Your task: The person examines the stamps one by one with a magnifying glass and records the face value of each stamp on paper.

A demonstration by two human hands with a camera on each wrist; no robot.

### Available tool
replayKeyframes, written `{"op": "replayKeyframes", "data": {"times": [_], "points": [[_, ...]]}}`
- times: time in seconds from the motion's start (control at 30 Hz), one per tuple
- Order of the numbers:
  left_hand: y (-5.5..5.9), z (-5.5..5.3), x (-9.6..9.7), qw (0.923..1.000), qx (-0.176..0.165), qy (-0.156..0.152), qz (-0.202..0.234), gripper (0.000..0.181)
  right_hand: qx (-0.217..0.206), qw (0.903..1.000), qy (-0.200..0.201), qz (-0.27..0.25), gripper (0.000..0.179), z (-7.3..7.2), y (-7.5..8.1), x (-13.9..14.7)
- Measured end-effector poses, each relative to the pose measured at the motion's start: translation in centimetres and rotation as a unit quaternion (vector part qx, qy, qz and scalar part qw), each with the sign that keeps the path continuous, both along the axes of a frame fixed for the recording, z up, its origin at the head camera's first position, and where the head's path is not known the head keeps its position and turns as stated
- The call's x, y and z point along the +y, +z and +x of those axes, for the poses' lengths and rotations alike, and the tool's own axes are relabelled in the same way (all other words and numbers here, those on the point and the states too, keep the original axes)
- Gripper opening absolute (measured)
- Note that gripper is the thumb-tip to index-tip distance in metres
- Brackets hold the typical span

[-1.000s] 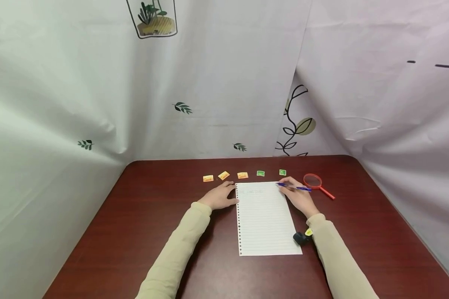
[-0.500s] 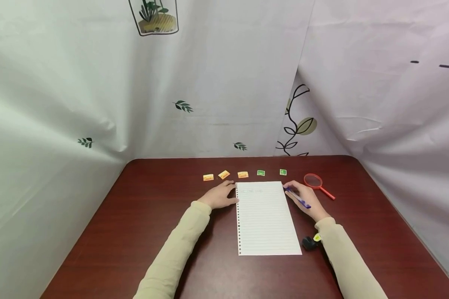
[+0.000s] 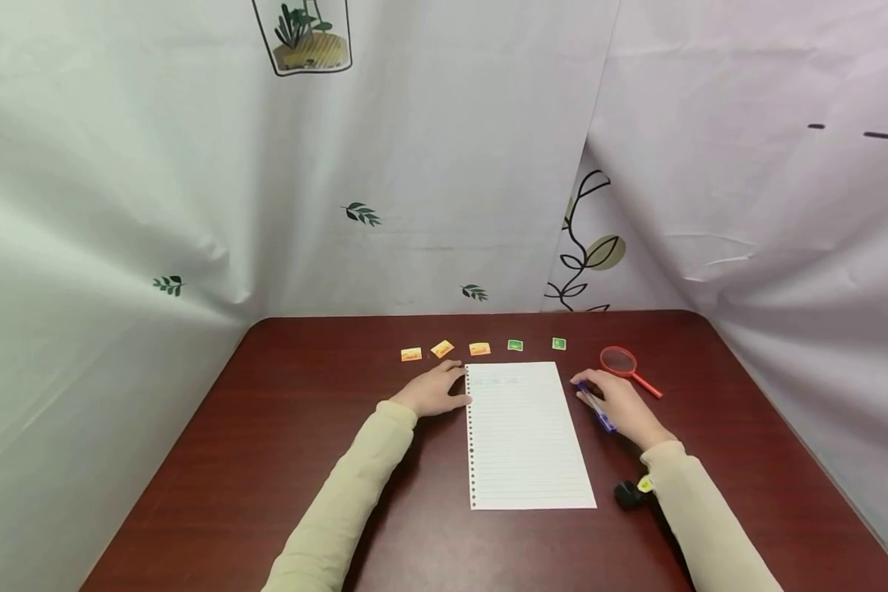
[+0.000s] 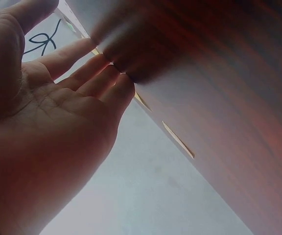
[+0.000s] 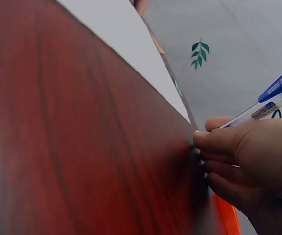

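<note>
Right hand pinches pen beside lined sheet; left hand at sheet's holed edge

Right hand (image 3: 622, 403): off the right edge of the loose-leaf sheet (image 3: 529, 444), near its upper part, over the table (image 3: 252, 501). Thumb and index finger pinch a clear-and-blue pen (image 3: 598, 409), other fingers curled beneath. Pen slants, one end at the fingertips, blue end toward the person; lettering on the blue part in the right wrist view (partly cut off by the frame).

Left hand (image 3: 431, 390): at the sheet's left edge, upper part. Fingers loosely extended, thumb spread well away from them, nothing gripped. Thumb tip meets the holed edge; can't tell if it presses down. Palm and fingers show in the left wrist view.

Sheet lies flat, ruled lines, holes down the left side, faint writing near the top (too small to read).

Beyond the sheet, a row of small stamp-like pieces: left orange stamp (image 3: 411, 354), tilted orange stamp (image 3: 441, 349) just past the left fingertips, third orange stamp (image 3: 479, 349), then green stamp (image 3: 515, 345) and far-right green stamp (image 3: 558, 344). Red magnifying glass (image 3: 632, 374) lies just past the right hand, handle toward the right. Black device (image 3: 629, 494) with yellow tag (image 3: 645, 484) sits by the right cuff. White cloth (image 3: 451, 148) with leaf prints hangs behind.
</note>
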State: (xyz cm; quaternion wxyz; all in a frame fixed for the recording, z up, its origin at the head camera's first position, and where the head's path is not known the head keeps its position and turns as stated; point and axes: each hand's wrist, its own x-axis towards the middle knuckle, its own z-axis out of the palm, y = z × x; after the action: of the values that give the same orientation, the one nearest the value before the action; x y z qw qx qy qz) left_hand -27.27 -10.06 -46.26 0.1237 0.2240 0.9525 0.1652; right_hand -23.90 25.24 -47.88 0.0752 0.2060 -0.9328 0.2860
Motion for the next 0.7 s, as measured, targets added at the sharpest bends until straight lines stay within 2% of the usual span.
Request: {"op": "replayKeyframes", "data": {"times": [0.23,0.7], "points": [[-0.13,-0.15,-0.05,1.0,0.0,-0.002,0.0,0.067,0.03,0.9981,-0.001,0.053,0.022,0.26,-0.03,0.79],[0.02,0.05,-0.1,1.0,-0.001,0.001,0.003,0.066,0.015,0.9973,-0.006,0.072,0.026,0.63,0.26,0.56]]}}
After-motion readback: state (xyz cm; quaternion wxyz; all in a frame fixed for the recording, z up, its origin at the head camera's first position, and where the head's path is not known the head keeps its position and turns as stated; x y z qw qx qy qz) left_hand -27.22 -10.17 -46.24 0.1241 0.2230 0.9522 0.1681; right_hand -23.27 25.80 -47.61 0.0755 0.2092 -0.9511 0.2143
